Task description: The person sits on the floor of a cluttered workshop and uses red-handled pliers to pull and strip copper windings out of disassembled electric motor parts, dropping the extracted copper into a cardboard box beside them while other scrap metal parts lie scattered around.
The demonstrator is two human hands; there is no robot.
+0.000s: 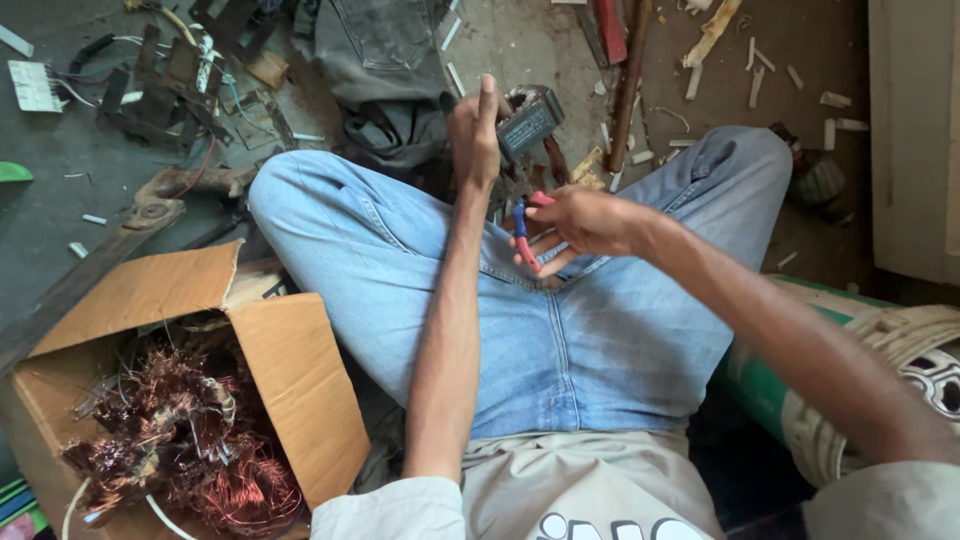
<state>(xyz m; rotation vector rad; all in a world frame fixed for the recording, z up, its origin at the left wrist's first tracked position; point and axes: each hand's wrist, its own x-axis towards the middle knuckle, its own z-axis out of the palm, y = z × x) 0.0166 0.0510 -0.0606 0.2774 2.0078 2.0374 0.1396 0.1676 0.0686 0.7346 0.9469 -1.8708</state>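
To my near left sits the open cardboard box (290,370), heaped with tangled copper wire (185,440); farther left on the floor lie dark metal scraps with loose wires (165,85). Moving right, my left hand (474,135) is raised over my lap, fingers curled shut around the small grey metal block (528,125), thumb upright along its near side, so the piece sits far from me, just above my knees. Just right and nearer, my right hand (585,222) is wrapped around the pliers (525,232), whose red and blue handles poke out between partly spread fingers; I cannot see whether their tips bite on anything. I judge I am mid-way through stripping this block: the left steadies, the right works the tool. The next pull calls for a firm hold and a careful bite. Far right lies a green drum (765,385).
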